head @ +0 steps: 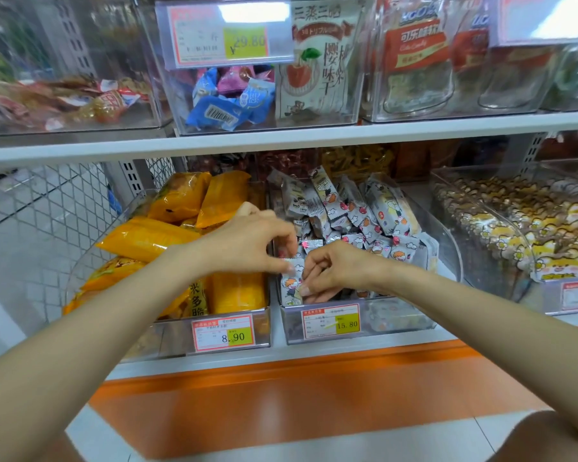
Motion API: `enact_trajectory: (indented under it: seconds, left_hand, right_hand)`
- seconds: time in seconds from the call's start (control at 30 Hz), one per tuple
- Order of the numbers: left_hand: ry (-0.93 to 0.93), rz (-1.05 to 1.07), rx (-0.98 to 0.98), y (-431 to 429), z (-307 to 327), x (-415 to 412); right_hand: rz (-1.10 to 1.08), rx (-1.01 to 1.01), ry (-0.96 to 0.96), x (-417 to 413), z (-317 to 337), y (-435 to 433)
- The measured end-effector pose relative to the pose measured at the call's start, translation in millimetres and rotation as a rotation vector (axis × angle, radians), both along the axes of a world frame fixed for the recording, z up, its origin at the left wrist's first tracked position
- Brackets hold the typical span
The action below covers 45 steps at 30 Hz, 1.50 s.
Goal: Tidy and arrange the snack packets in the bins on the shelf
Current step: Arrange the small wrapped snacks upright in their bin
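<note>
Head view — holding the small cartoon packet (290,288) pinched between curled fingers of left hand (247,243) and right hand (336,271) at the front-left corner of the middle bin (292,330), stand it upright against the front wall, square with its neighbours — without dragging the loose heap (357,208) behind.

Clear rectangular plastic bins (397,320): glossy, smooth.
Large orange-yellow film packets (147,240): shiny, creased.
Small white cartoon-printed film packets (381,208): glossy, crinkled.
Red-bordered paper price label (331,323): matt, behind clear plastic sleeve.
White metal shelf edge (281,138): smooth, painted.
Grey wire mesh panel (57,201): metal.
Orange floor band (314,395): smooth, faint sheen.
</note>
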<state>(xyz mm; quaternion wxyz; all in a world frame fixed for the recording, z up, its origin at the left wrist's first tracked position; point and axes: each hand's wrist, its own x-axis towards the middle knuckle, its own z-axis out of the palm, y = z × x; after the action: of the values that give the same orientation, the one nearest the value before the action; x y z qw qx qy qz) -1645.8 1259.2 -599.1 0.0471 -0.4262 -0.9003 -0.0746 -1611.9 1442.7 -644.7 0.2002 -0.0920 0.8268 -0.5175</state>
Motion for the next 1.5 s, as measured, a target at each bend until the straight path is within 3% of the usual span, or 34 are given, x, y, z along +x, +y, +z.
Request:
enact_trajectory:
  seconds: [0.27, 0.63, 0.73, 0.9, 1.07, 1.23, 1.5]
  left_hand:
    - [0.126, 0.073, -0.179, 13.9, -7.1, 10.5]
    - [0.059, 0.015, -0.244, 15.0, -4.0, 4.4]
    - [0.025, 0.042, -0.250, 15.7, -4.3, 4.0]
    - [0.001, 0.113, -0.365, 19.2, -0.7, 3.4]
    - [0.067, 0.113, -0.520, 32.7, 3.6, 4.9]
    - [0.019, 0.092, -0.594, 45.4, 10.5, 3.7]
    - [-0.125, 0.062, -0.319, 21.6, 3.9, -5.1]
  right_hand:
    - [-0.026, 0.072, 0.015, -5.6, -0.8, 5.4]
    - [0.129, 0.501, -0.099, -10.8, -18.8, -4.2]
    - [0.114, 0.433, -0.128, -15.1, -21.8, -4.1]
    - [-0.011, 0.048, -0.186, -15.8, -25.5, 2.4]
    - [0.018, 0.221, -0.051, -16.1, -20.5, 1.1]
    - [0.076, 0.347, -0.111, -14.2, -19.5, -1.5]
    - [0.074, 0.171, -0.187, -10.9, -23.4, -1.8]
